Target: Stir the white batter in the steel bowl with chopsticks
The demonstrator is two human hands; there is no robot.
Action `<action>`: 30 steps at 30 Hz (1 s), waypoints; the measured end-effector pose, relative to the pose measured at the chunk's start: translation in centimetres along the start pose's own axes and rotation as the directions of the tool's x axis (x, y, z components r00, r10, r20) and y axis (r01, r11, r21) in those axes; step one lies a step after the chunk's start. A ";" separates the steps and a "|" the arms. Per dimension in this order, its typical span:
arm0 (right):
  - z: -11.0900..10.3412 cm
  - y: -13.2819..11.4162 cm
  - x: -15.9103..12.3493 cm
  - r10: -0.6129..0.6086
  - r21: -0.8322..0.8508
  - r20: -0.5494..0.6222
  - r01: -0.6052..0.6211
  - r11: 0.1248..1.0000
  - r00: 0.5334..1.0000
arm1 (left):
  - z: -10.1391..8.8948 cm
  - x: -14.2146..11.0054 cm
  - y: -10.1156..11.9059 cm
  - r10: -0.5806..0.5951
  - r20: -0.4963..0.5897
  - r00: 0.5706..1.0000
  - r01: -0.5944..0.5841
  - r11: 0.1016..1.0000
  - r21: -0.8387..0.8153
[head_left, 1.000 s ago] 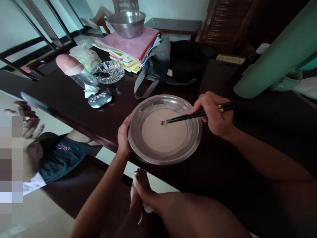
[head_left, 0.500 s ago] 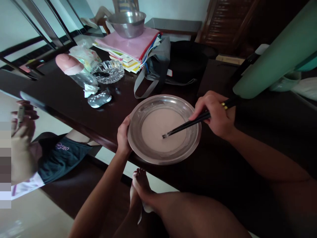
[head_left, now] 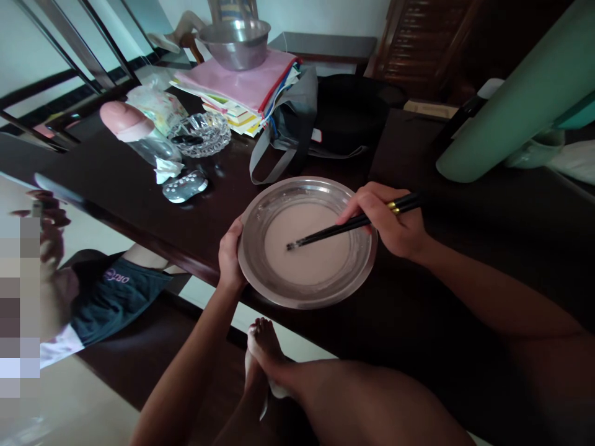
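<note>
A round metal bowl (head_left: 307, 299) with a wide rim rests near the edge of the dark table. Pale, milky liquid (head_left: 307, 266) fills its bottom. My left hand (head_left: 231, 253) grips the bowl's left rim, its fingers partly hidden beneath and behind it. Over the right rim, my right hand (head_left: 388, 220) is closed around black chopsticks (head_left: 332, 231) with gold bands. Their tips are together and touch the liquid left of its middle.
Behind the bowl are a grey bag (head_left: 297, 118), a game controller (head_left: 185, 186), a glass ashtray (head_left: 204, 135), and a pink-capped bottle (head_left: 139, 133). Another metal bowl (head_left: 237, 46) sits on a pink folder (head_left: 242, 80). A green cylinder (head_left: 515, 99) leans in at right. Another person (head_left: 116, 291) sits at left.
My right hand has moved left with the chopsticks, and their tips have shifted left and slightly up through the liquid. My left hand keeps its grip on the bowl.
</note>
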State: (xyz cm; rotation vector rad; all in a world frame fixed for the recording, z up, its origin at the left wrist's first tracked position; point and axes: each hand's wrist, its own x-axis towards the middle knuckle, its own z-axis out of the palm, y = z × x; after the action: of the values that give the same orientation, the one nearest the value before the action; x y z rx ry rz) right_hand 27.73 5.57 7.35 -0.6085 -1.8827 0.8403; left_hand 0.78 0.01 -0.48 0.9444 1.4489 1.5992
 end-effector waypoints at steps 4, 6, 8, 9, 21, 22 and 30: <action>-0.2 0.1 0.0 -0.037 -0.039 -0.144 0.031 0.999 0.989 | -0.1 0.1 -0.2 -0.002 0.009 1.000 0.002 1.000 -0.007; -0.2 0.0 0.0 -0.022 0.013 -0.219 0.026 1.000 0.975 | -0.1 0.1 -0.2 -0.002 0.014 1.000 0.002 1.000 -0.005; -0.1 -0.1 0.0 -0.008 0.053 -0.177 0.018 0.998 0.984 | -0.1 0.1 -0.1 -0.007 0.005 1.000 0.007 1.000 -0.002; 0.0 -0.2 0.0 -0.013 0.048 -0.120 0.019 0.999 0.993 | 0.0 0.0 0.0 -0.012 -0.001 1.000 0.012 1.000 -0.002; 0.0 0.0 0.0 -0.033 0.039 -0.054 0.035 0.999 0.998 | 0.2 0.0 0.2 -0.032 0.005 0.999 0.032 0.999 0.009; 0.1 0.0 0.1 -0.017 0.009 -0.004 0.017 1.000 1.000 | 0.2 0.0 0.2 -0.033 0.005 0.999 0.033 0.999 0.005; 0.2 -0.1 -0.1 0.034 0.113 -0.197 -0.012 0.993 0.980 | 0.3 -0.2 0.5 -0.031 0.005 1.000 0.031 1.000 0.005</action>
State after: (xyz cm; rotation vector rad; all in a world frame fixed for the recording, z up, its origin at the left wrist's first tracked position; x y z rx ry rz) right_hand 27.58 5.40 7.30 -0.6218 -1.6399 0.8610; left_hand 1.13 -0.01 -0.01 0.9243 1.4574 1.5702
